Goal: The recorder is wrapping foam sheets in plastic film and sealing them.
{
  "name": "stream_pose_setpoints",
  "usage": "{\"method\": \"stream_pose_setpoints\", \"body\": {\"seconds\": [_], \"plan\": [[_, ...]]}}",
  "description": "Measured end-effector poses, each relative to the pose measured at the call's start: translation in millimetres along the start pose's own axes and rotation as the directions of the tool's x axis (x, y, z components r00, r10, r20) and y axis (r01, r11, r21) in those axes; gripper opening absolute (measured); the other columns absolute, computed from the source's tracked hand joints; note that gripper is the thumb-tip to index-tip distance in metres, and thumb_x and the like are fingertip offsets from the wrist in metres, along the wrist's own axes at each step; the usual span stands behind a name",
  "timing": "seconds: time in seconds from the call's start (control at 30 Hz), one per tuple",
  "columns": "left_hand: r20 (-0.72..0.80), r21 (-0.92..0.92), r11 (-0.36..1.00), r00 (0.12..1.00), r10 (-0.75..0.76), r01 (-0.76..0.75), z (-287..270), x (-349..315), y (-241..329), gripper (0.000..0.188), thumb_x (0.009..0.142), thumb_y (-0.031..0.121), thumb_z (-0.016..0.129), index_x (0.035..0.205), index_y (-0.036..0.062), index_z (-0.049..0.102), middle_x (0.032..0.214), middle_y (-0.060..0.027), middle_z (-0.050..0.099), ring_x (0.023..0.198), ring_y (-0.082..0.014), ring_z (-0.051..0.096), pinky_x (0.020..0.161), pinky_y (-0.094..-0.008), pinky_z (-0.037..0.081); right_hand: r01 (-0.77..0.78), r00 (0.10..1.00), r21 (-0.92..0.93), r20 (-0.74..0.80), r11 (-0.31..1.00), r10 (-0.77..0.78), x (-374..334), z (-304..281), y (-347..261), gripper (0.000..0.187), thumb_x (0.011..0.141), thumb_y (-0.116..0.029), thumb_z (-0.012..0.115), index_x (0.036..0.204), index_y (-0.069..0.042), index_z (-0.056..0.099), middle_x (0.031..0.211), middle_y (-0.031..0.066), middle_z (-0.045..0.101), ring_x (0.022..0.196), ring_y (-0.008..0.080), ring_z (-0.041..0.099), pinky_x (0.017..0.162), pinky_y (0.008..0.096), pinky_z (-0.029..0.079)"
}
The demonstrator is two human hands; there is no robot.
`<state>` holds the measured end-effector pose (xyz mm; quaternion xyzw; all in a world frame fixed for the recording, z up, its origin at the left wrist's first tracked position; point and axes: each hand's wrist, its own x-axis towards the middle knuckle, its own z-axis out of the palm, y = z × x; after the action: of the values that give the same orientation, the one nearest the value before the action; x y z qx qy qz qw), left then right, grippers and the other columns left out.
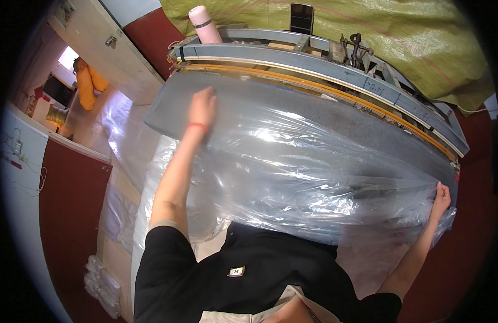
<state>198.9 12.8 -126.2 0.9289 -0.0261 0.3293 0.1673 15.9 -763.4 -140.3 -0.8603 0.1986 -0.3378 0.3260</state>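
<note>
A sheet of clear plastic film (292,172) lies wrinkled and shiny over a long grey work table (176,102), and its near part hangs over the edge in front of my body. At the table's right end, my right hand (442,200) is closed, pinching the film, which is drawn into creases there. Over the table's left part is my left hand (202,109), with a red band on the wrist. Motion blurs its fingers, so whether they grip the film's edge is unclear.
Behind the table runs a metal frame (270,55) with orange strips, a pink bottle (205,26), a phone (301,19) and clamps (352,49). A yellow-green woven sheet (421,48) hangs at the back. Bagged plastic (102,285) and a door (106,48) are on the left.
</note>
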Motion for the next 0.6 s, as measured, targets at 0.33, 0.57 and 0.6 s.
{"method": "stream_pose_setpoints", "body": {"seconds": [0.33,0.57,0.6], "plan": [[-0.001,-0.192,0.957,0.975,-0.223,0.218,47,27,13,0.011,0.079,0.016,0.053,0.080,0.0050,0.054,0.069,-0.0099,0.054,0.064,-0.0251,0.054,0.060,-0.0320,0.045,-0.243,0.953,0.319,-0.099,0.916,0.287,28,-8,50,0.020,0.082,-0.026,0.059,0.081,-0.006,0.060,0.065,-0.0046,0.050,0.057,0.0035,0.043,0.052,0.0166,0.034],[-0.296,-0.377,0.893,0.882,-0.368,0.246,80,66,4,0.019,0.082,0.020,0.048,0.078,0.0017,0.050,0.068,-0.0097,0.052,0.063,-0.0180,0.050,0.061,-0.0322,0.043,-0.105,0.926,0.239,-0.330,0.965,0.183,70,79,2,0.021,0.080,-0.025,0.060,0.084,-0.004,0.060,0.069,-0.0005,0.056,0.063,0.0078,0.049,0.060,0.0221,0.040],[-0.331,-0.336,0.905,0.867,-0.372,0.260,82,72,-15,0.020,0.081,0.021,0.048,0.075,0.0013,0.050,0.069,-0.0103,0.053,0.063,-0.0177,0.050,0.062,-0.0318,0.043,-0.092,0.934,0.240,-0.316,0.966,0.168,75,94,-11,0.021,0.080,-0.025,0.060,0.083,-0.004,0.060,0.068,-0.0008,0.056,0.061,0.0075,0.048,0.059,0.0215,0.040]]}}
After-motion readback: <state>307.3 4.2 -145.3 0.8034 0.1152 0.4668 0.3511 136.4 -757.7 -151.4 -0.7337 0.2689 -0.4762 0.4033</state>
